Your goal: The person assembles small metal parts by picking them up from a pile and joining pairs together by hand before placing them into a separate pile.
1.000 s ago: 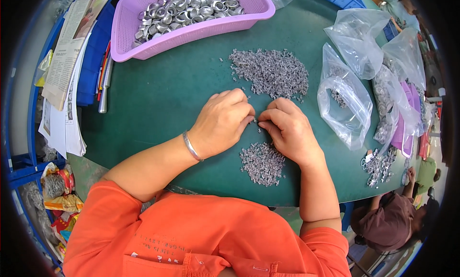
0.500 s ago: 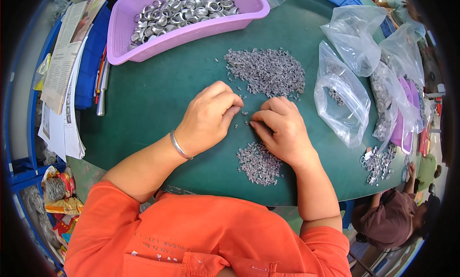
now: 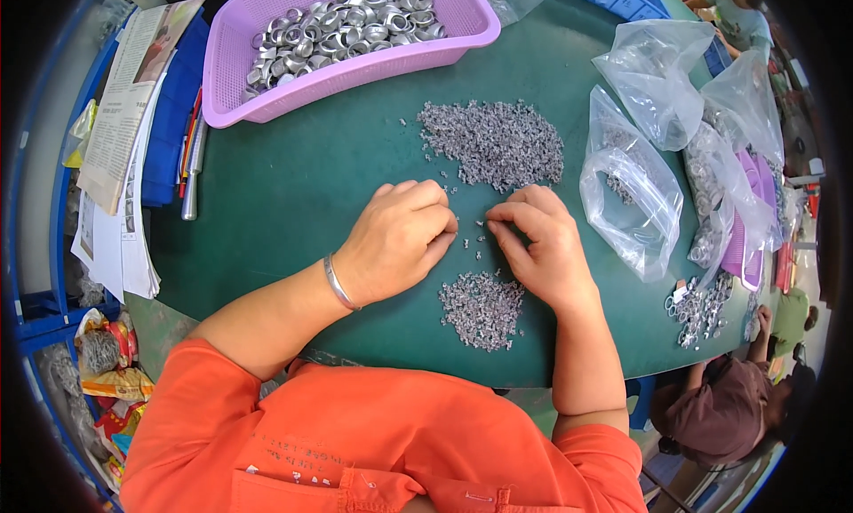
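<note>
Sorting small metal parts on a green table (image 3: pixel 293 184); entry as follows.

Left hand (image 3: pixel 395 242): curled knuckles-up, fingertips pinched together near the few loose parts (image 3: pixel 471 244) lying between the hands; whether a part sits in the pinch cannot be told.

Right hand (image 3: pixel 542 246): likewise curled, fingertips drawn in toward the same loose parts; contents of the pinch hidden.

Large heap of grey parts (image 3: pixel 493 143): just beyond both hands, touching neither.

Small heap of grey parts (image 3: pixel 482 309): close to the body, just below the hands.

Pink basket (image 3: pixel 222 113): far edge, filled with metal rings (image 3: pixel 338 24).

Clear bags (image 3: pixel 631 193): to the right, some holding parts.

Papers (image 3: pixel 115 140): left edge.

Step judged in hand: handling single parts drawn from the far heap. The following move likely calls for a fine fingertip pinch on one tiny piece without scattering its neighbours.
</note>
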A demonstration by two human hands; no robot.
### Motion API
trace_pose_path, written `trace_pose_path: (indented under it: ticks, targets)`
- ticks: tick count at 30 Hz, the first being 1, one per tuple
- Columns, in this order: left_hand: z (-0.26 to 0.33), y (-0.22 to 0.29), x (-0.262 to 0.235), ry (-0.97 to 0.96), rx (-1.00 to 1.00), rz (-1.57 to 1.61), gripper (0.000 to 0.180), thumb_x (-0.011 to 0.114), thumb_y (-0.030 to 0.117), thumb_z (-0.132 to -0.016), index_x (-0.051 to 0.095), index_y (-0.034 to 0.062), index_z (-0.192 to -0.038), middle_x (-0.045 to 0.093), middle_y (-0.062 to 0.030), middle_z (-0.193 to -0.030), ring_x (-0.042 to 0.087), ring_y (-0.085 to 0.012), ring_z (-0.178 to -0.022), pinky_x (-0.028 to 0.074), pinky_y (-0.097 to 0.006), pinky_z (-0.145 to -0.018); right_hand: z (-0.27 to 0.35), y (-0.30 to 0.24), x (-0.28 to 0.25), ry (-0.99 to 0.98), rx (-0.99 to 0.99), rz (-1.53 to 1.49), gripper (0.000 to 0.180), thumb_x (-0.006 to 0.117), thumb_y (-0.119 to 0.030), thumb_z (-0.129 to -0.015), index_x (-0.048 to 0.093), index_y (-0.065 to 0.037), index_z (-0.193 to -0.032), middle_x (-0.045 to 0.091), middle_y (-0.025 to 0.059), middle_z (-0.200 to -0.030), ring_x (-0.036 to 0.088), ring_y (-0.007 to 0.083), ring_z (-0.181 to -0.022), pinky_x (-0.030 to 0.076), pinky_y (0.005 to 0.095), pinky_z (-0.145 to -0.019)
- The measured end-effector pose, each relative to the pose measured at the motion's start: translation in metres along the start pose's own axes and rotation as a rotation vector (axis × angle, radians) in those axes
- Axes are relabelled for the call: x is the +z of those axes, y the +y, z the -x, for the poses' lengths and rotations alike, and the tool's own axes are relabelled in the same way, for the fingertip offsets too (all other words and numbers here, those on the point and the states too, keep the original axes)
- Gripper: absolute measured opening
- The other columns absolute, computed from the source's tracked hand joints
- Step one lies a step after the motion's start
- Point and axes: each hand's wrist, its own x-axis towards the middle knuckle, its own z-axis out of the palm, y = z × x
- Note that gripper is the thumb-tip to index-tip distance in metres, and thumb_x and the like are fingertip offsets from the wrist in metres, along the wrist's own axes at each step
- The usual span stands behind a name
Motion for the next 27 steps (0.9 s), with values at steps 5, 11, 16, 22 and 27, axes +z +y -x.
trace_pose_path:
  ticks: [5, 11, 16, 22, 27]
  targets:
    - [0.0, 0.0, 0.002, 0.038, 0.006, -0.04, 0.015, 0.078, 0.0, -0.076, 0.067, 0.0069, -0.083, 0.062, -0.004, -0.09, 0.06, -0.0254, -0.082, 0.046, -0.038, -0.075, -0.003, -0.003, 0.003, -0.082, -0.029, 0.073, 0.005, 0.073, -0.007, -0.084, 0.073, -0.007, -0.088, 0.062, 0.0058, -0.086, 0.06, 0.0291, -0.086, 0.046, 0.0401, -0.077]
    - [0.0, 0.002, 0.004, 0.033, 0.046, -0.031, 0.018, 0.077, -0.003, -0.074, 0.067, 0.0073, -0.085, 0.065, -0.0031, -0.091, 0.06, -0.0256, -0.08, 0.046, -0.038, -0.074, -0.002, -0.004, 0.0, -0.024, -0.03, 0.078, 0.006, 0.074, -0.006, -0.083, 0.073, -0.007, -0.089, 0.064, 0.0062, -0.088, 0.061, 0.0289, -0.086, 0.047, 0.0396, -0.077]
    - [0.001, 0.002, 0.004, 0.025, 0.048, 0.003, 0.019, 0.076, -0.005, -0.075, 0.068, 0.0074, -0.088, 0.066, -0.0032, -0.091, 0.061, -0.0257, -0.082, 0.047, -0.037, -0.074, 0.002, -0.004, -0.009, -0.106, 0.008, -0.058, 0.007, 0.075, -0.005, -0.082, 0.072, -0.006, -0.088, 0.064, 0.0063, -0.088, 0.062, 0.0286, -0.086, 0.047, 0.0387, -0.077]
    - [0.002, -0.002, 0.0, 0.017, -0.025, 0.092, 0.015, 0.076, -0.003, -0.08, 0.069, 0.0053, -0.09, 0.067, -0.0071, -0.09, 0.063, -0.0288, -0.083, 0.05, -0.038, -0.077, 0.002, -0.003, -0.01, -0.138, -0.065, -0.023, 0.011, 0.075, -0.004, -0.08, 0.073, -0.006, -0.091, 0.06, 0.0051, -0.085, 0.059, 0.0275, -0.082, 0.045, 0.0394, -0.074]
    - [-0.002, -0.006, -0.002, 0.142, -0.097, 0.086, 0.012, 0.073, -0.005, -0.083, 0.067, 0.0019, -0.091, 0.066, -0.011, -0.088, 0.065, -0.03, -0.082, 0.053, -0.038, -0.074, -0.001, -0.01, 0.0, -0.141, -0.093, -0.012, 0.011, 0.076, -0.005, -0.079, 0.073, -0.006, -0.089, 0.06, 0.0044, -0.087, 0.058, 0.0264, -0.085, 0.045, 0.0385, -0.074]
